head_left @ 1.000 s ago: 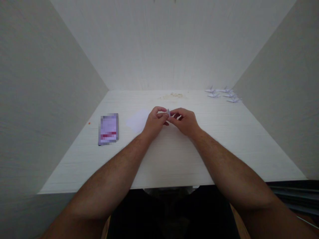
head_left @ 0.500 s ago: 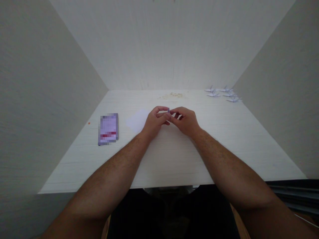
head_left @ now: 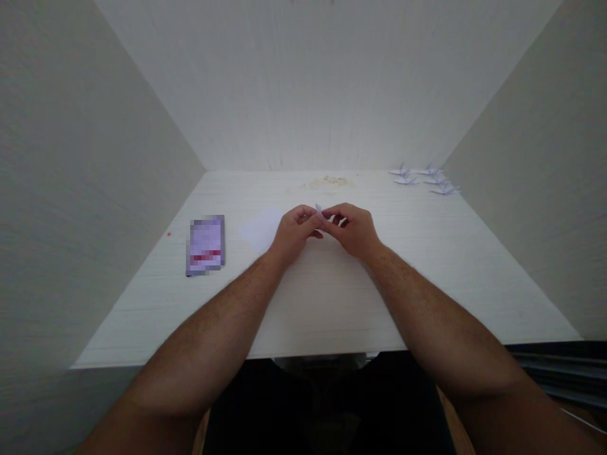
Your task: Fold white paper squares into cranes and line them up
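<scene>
Between the fingertips of both hands is a small folded piece of white paper [head_left: 318,208], its pointed tip sticking up. My left hand [head_left: 298,232] pinches it from the left with thumb and fingers. From the right, my right hand [head_left: 351,229] pinches the same paper, the two thumbs meeting in front of it. Most of the piece is hidden behind the fingers. Just left of my left hand, flat white paper [head_left: 258,230] lies on the table, partly covered by that hand.
Several folded paper cranes [head_left: 429,179] stand at the table's back right. A blurred purple packet [head_left: 205,245] lies to the left, with a small orange dot [head_left: 169,234] beside it. Pale brown marks [head_left: 332,182] show near the back wall. White panels rise on three sides of the table [head_left: 327,303].
The paper's tip now shows larger and leans left above the thumbs. My left fingers have curled in closer; my right hand is almost unmoved.
</scene>
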Tool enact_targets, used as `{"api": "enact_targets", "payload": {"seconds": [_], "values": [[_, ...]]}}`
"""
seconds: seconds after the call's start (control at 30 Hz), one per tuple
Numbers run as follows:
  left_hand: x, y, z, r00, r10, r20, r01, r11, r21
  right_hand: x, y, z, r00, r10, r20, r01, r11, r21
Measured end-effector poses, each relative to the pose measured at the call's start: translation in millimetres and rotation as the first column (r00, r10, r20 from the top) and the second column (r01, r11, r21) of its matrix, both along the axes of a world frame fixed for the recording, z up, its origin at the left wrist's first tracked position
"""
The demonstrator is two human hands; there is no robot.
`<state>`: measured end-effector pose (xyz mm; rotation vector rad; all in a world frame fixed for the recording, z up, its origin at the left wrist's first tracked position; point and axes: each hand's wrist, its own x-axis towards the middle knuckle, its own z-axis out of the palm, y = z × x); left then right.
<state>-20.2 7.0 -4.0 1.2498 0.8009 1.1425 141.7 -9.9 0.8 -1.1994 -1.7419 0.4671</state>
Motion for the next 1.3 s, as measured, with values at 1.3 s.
{"api": "enact_targets", "payload": {"seconds": [1.3], "values": [[-1.2, -1.5, 3.2, 0.995, -0.05, 0.081, 0.056, 0.996, -0.072, 0.8, 0.8, 1.0, 0.989, 0.001, -0.148, -0.009, 0.999, -0.052]]}}
